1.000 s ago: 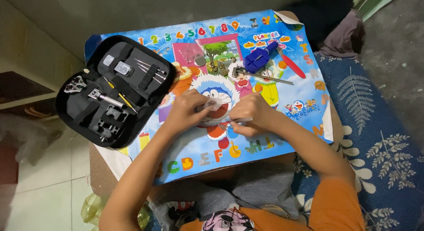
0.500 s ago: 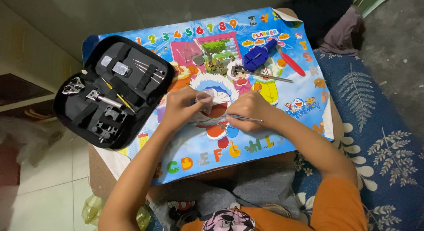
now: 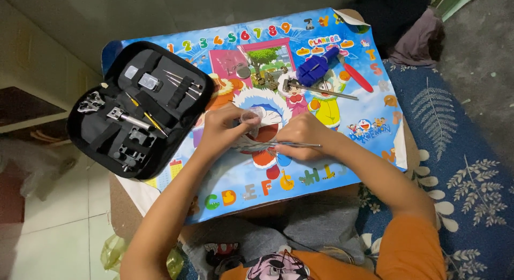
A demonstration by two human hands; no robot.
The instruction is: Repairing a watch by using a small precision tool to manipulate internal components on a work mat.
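a low table point(image 3: 128, 205) covered by a bright cartoon mat point(image 3: 342, 167) sits over pale floor tiles. at its middle the left hand point(image 3: 225, 131) pinches a small clear round piece point(image 3: 250, 117), and the right hand point(image 3: 302, 141), just beside it, grips slim metal tweezers point(image 3: 300, 145). beyond the right hand lies a blue tool point(image 3: 316, 67); left of the left hand, an open black tool case point(image 3: 136, 106).

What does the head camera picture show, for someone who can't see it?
Two bare hands work over a colourful cartoon mat: the left hand pinches a small clear round piece, the right hand holds thin metal tweezers. An open black tool case lies to the left.
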